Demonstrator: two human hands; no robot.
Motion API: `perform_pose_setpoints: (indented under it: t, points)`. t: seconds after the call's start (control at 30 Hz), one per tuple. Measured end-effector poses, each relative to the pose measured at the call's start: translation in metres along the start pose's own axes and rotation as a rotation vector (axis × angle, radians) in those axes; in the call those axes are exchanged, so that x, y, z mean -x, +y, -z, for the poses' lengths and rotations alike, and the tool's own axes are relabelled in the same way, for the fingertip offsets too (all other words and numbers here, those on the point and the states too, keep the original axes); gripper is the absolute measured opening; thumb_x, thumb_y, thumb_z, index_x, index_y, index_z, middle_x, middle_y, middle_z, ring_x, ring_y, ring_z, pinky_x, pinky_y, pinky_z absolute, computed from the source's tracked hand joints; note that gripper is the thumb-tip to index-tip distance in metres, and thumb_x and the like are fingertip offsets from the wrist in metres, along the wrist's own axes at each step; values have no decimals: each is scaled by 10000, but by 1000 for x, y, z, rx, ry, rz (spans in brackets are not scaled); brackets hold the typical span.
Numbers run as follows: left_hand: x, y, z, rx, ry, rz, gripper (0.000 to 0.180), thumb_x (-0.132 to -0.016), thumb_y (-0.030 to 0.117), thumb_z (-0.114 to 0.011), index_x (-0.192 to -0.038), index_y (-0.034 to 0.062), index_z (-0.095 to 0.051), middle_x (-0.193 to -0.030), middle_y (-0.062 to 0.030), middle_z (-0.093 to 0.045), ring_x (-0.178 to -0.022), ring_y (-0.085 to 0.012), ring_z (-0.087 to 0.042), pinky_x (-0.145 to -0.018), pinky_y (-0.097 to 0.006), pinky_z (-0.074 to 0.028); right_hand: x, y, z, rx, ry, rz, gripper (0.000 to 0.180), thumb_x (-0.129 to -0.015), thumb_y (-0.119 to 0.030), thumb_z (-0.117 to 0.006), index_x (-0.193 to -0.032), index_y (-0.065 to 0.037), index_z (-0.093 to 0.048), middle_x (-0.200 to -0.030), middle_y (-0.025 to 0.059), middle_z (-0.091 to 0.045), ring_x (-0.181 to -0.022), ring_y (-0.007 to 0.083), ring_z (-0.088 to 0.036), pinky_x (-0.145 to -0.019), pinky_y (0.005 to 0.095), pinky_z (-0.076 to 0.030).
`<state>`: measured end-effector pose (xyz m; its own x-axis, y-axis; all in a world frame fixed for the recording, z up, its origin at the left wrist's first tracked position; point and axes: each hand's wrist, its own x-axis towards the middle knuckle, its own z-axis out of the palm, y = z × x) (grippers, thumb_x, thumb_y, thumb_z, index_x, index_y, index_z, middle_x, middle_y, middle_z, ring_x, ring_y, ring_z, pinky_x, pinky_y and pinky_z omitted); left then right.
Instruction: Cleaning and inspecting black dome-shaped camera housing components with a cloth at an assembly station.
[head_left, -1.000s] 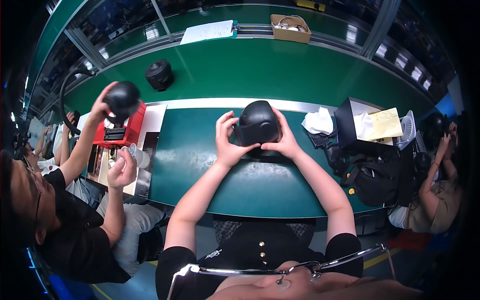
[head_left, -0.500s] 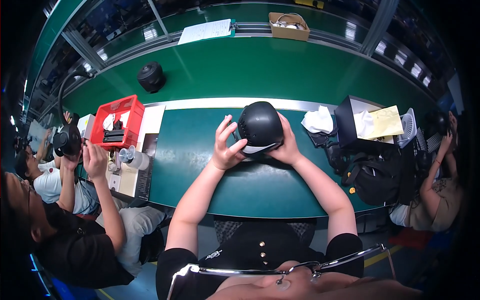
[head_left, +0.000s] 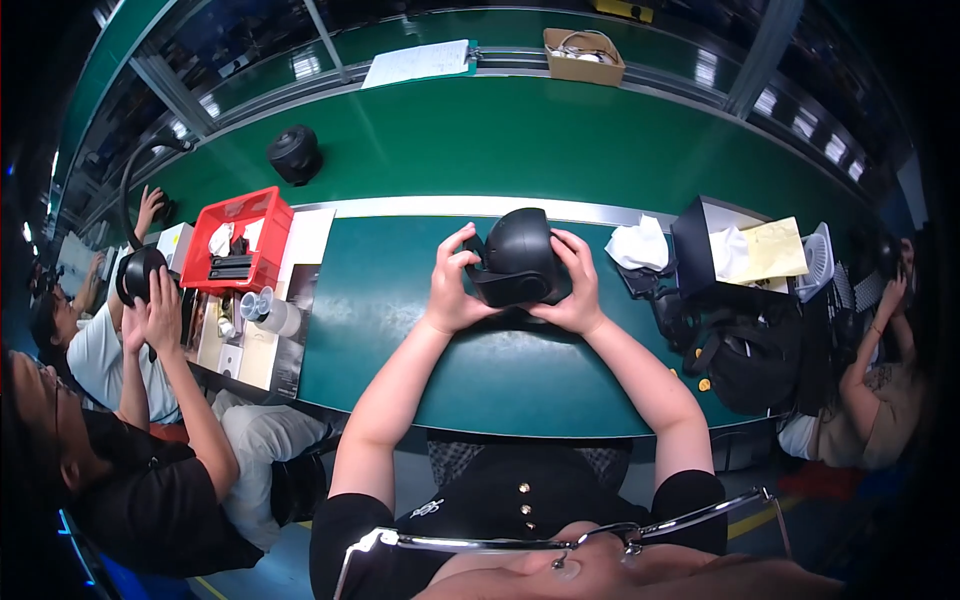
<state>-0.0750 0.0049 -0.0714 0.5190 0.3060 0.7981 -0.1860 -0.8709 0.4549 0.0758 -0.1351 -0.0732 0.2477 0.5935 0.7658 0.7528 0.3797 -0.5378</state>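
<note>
- Bottom edge: glasses frame (head_left: pixel 560 545) of the camera wearer, black top below the two bare forearms coming up from it.
- Left hand (head_left: pixel 452 285) — fingers curled onto the left side of a black dome-shaped housing (head_left: pixel 520 255), thumb up near its top edge; clamped on it.
- Right hand (head_left: pixel 572 290) wraps the housing's right side, fingers over the upper rim; also gripping it.
- The housing is held between both hands just above the dark green work mat (head_left: pixel 400 330), over its middle; whether its lower edge touches the mat is hard to tell.
- Right of the hands: white cloth (head_left: pixel 637 243) on the mat edge, then an open black box (head_left: pixel 700 250) with white wrapping and a yellow sheet (head_left: pixel 770 250); black bag (head_left: pixel 750 355) below it.
- Left of the mat: red plastic crate (head_left: pixel 240 240) with small parts inside, a white roll (head_left: pixel 275 318) lying on paperwork just beside it.
- Far left: a co-worker in a black shirt holds another black round unit (head_left: pixel 135 275) up in both hands.
- Far right: another person seated, hand raised near the head.
- Beyond the mat — bright green conveyor belt (head_left: pixel 520 140); one black round unit (head_left: pixel 295 155) sits on it at left.
- Farthest: white paper sheet (head_left: pixel 418 62) and a cardboard box (head_left: pixel 583 55) on the back shelf.
</note>
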Motion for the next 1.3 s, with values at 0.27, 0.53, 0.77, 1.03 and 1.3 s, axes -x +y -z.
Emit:
perform_pose_setpoints:
  t: [0.27, 0.53, 0.77, 1.03, 1.3]
  points:
    - [8, -4, 5, 14, -103, 69, 760, -534, 339, -811, -1160, 82, -466, -1234, -189, -408, -1145, -366, -423, -949, -422, -384, 7, -10, -11, 122, 18, -101, 849, -514, -258, -799, -1249, -65, -419, -1217, 172, -424, -1107, 345, -444, -940, 427, -370]
    - [14, 3, 3, 71, -44, 65, 713, -550, 312, -818, -1167, 103, -528, -1266, -193, -403, -1170, -349, -427, -930, -403, -410, 12, -12, -11, 18, -83, -211, 1067, -489, -198, -835, -1357, -55, -232, -1309, 178, -299, -1203, 341, -345, -993, 413, -306]
    - [10, 5, 0, 88, -41, 148, 912, -583, 402, -782, -1315, 67, -354, -1327, -177, -346, -1212, -339, -378, -984, -400, -350, 2, -12, -16, 41, 1, -266, 1026, -523, -172, -824, -1359, -37, -245, -1299, 176, -334, -1199, 308, -367, -1008, 393, -294]
    - [18, -15, -9, 210, 86, 351, 772, -818, 488, -535, -1355, 26, -230, -1359, -165, -278, -1253, -304, -308, -1021, -385, -276, -16, 44, 10, -1177, 148, -1025, 607, -795, -473, -563, -1274, -129, -418, -1222, 60, -503, -1088, 241, -511, -899, 389, -438]
    - [16, -17, -11, 287, 172, 479, 580, -869, 372, -512, -1311, 48, -322, -1286, -118, -340, -1138, -224, -405, -926, -344, -359, -28, 46, 27, -860, 162, -747, 579, -794, -269, -633, -1271, -56, -384, -1188, 85, -491, -1038, 217, -522, -889, 362, -425]
